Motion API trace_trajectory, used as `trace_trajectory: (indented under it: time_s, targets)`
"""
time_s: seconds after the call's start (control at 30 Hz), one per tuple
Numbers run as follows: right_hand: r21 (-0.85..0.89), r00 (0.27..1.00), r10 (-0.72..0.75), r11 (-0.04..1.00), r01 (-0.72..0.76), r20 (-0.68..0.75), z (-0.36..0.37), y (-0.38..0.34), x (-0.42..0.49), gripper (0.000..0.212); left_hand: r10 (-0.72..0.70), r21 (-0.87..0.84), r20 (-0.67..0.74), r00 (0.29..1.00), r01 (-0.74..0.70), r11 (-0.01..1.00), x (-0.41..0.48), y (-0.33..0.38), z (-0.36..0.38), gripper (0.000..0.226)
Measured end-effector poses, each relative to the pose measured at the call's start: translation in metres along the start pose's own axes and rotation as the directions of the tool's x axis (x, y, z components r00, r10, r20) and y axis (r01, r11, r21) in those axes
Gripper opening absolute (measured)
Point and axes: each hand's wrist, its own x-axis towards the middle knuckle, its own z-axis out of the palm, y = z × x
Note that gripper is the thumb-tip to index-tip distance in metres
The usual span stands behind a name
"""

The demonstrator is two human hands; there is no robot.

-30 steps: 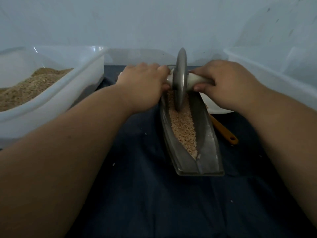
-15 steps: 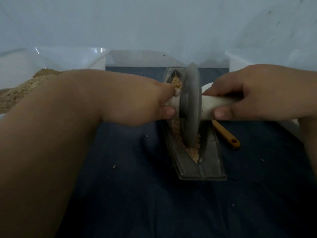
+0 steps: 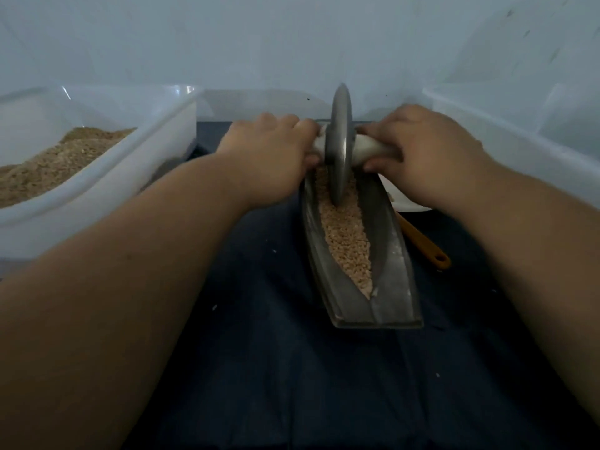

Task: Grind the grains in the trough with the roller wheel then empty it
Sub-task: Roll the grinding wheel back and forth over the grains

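Grinding: we are pushing the roller wheel [image 3: 339, 147] through the grains [image 3: 345, 235] in the trough [image 3: 393, 254]. We are guessing the job is partway done, because the grains are looking lumpy, not fine.
Left hand: our left hand [image 3: 269, 154] is wrapping its fingers round the white handle [image 3: 367, 151] on the wheel's left side.
Right hand: our right hand [image 3: 422, 154] is gripping the same handle on the other side, fingers curled under it.
Wheel: it is standing up on its thin edge in the upper middle of the frame, at the far end of the trough, with its edge sitting in the grains.
Trough: it is lying on the dark cloth [image 3: 276, 368], a bit right of centre. Its long way is running from the upper middle down toward the bottom of the frame.
Grains: they are filling the groove from under the wheel down to the near tip.
Next roll: nearly all the grains are lying below the wheel in the frame, on our side. So we are thinking the wheel needs pulling straight back along the trough's long line. Both hands are equally near, one on each side.
Watching out: if one hand is pulling harder, the wheel may be tipping and spilling grains.
Tub: the tub [image 3: 97, 177] at the upper left is holding brown meal.
Orange handle: an orange handle [image 3: 425, 245] is lying just beside the trough, on its right.
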Motion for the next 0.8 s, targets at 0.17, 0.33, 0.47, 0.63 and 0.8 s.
trace_trajectory:
  time_s: [0.17, 0.33, 0.47, 0.63, 0.8]
  targets:
    - [-0.001, 0.995, 0.048, 0.999, -0.048, -0.082, 0.013, 0.0, 0.007, 0.052, -0.037, 0.04, -0.046, 0.998, 0.039, 0.998, 0.009, -0.002, 0.013, 0.04]
    - [-0.021, 0.993, 0.01, 1.0, -0.008, 0.12, -0.015, -0.004, -0.001, 0.057, 0.06, -0.108, 0.153, 0.986, -0.043, 0.993, -0.009, -0.001, -0.011, 0.02]
    - [0.108, 0.912, -0.13, 0.99, 0.095, 0.389, -0.057, -0.003, -0.022, 0.063, 0.158, -0.148, 0.342, 0.926, -0.113, 0.983, -0.031, 0.014, -0.048, 0.03]
    - [0.184, 0.877, -0.201, 0.974, 0.131, 0.437, -0.074, -0.006, -0.031, 0.044, 0.171, -0.228, 0.39, 0.905, -0.085, 0.97, -0.042, 0.015, -0.065, 0.045]
    - [0.148, 0.934, -0.06, 0.989, 0.008, 0.351, -0.039, 0.007, -0.018, 0.043, 0.015, -0.179, 0.197, 0.98, 0.021, 0.984, -0.021, 0.006, -0.03, 0.041]
